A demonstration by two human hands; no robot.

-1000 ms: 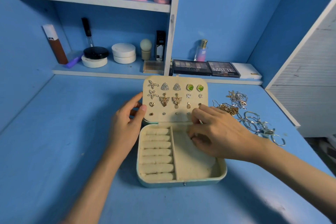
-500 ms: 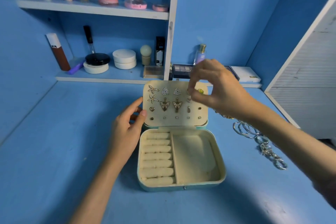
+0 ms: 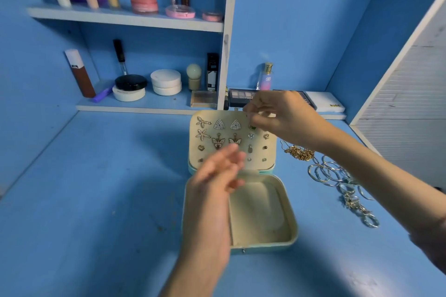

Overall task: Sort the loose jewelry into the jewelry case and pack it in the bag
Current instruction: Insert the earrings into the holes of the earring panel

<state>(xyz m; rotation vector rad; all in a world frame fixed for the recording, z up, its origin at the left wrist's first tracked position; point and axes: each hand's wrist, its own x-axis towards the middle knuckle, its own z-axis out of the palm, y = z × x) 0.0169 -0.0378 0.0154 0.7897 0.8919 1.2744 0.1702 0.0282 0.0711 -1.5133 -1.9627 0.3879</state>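
Note:
A mint jewelry case lies open on the blue table, its cream lid upright and studded with several earrings. My right hand is at the lid's top right, fingertips pinching a green earring. My left hand hovers blurred over the case's left half with fingers relaxed, holding nothing and hiding the ring rolls. A gold chain and silver bangles lie loose on the table to the right of the case.
Shelves behind hold cosmetics: jars, a brown bottle, a perfume bottle and eyeshadow palettes. A white slatted panel stands at the right. Silver rings and a clasp lie near the right forearm.
My left hand left the lid's edge and swung over the case's left half. My right hand rose from the case tray to the green earrings on the lid.

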